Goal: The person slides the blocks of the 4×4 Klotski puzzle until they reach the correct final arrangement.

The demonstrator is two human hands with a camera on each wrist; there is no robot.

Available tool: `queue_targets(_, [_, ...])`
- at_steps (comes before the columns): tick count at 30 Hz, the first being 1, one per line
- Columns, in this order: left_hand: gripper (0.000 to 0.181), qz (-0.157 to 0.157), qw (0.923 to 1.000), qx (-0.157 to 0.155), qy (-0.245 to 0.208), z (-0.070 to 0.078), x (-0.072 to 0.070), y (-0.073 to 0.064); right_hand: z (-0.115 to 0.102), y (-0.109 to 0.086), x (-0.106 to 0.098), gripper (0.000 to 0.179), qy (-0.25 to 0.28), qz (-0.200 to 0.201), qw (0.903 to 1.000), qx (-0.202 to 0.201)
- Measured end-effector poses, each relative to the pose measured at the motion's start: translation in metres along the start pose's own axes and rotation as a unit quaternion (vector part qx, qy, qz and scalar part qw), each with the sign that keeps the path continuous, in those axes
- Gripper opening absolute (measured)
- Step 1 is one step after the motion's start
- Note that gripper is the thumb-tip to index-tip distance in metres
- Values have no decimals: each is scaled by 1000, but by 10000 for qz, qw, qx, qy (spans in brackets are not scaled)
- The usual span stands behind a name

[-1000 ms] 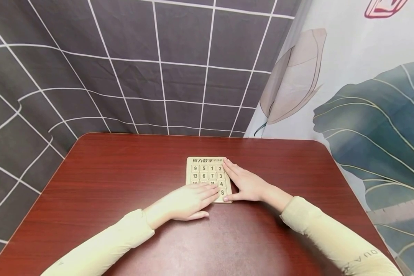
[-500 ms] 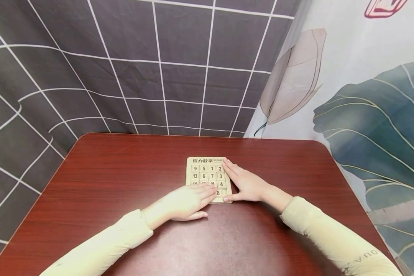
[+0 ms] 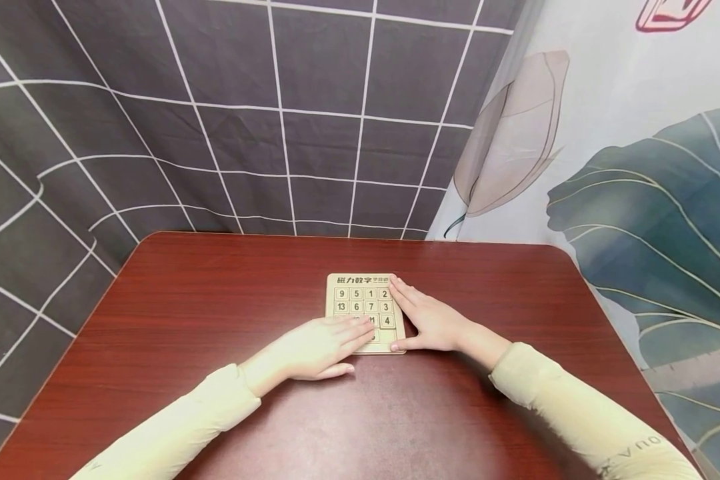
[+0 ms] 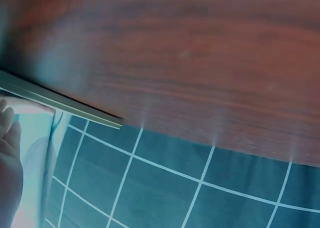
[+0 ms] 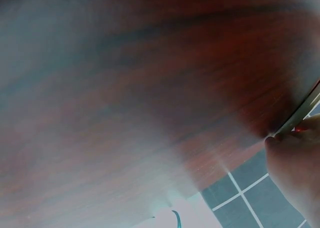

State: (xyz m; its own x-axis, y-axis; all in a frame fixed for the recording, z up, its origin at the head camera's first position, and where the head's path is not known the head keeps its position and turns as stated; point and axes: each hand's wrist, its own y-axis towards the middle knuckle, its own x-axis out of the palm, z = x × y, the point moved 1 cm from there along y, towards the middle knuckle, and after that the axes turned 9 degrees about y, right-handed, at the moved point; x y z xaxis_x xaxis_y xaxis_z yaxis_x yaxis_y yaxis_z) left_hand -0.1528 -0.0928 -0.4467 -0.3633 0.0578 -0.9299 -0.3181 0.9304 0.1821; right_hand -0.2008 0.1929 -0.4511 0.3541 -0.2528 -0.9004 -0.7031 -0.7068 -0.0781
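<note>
A pale wooden number sliding puzzle (image 3: pixel 366 280) lies flat on the table, with Chinese lettering along its top. Across its lower left part lies my left hand (image 3: pixel 319 347), fingers straight and together, fingertips on the tiles of the bottom rows. Several lower left tiles are hidden under it. The 4 tile (image 3: pixel 387 321) shows at the right, above a bare slot in the bottom right corner. My right hand (image 3: pixel 435 325) steadies the right side, its straight fingers along the upper right edge and its thumb at the lower right corner. The left wrist view catches the puzzle's edge (image 4: pixel 65 102).
The dark red wooden table (image 3: pixel 216 280) extends on all sides of the puzzle. A dark grey curtain with white grid lines (image 3: pixel 318 147) hangs behind it. To the right hangs a white curtain with large leaf prints (image 3: pixel 654 193).
The 8 tile has slid left out of the bottom right corner, under my left fingertips. My left hand has shifted slightly left with it. The right hand stays in place.
</note>
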Motion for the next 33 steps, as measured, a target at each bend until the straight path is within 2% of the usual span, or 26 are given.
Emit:
queue_targets(9, [63, -448, 9989, -97, 43, -9, 10, 23, 2, 1, 1, 115, -27, -11, 10000, -52])
queue_targets(20, [63, -780, 9967, -184, -101, -7, 7, 30, 0, 0, 0, 115, -39, -11, 10000, -23])
queue_targets(29, [66, -488, 9986, 52, -186, 2, 3, 28, 0, -1, 0, 114, -24, 11, 10000, -6])
queue_targets(33, [69, -451, 9985, 141, -265, 6, 1, 24, 0, -1, -1, 115, 7, 10, 10000, 14])
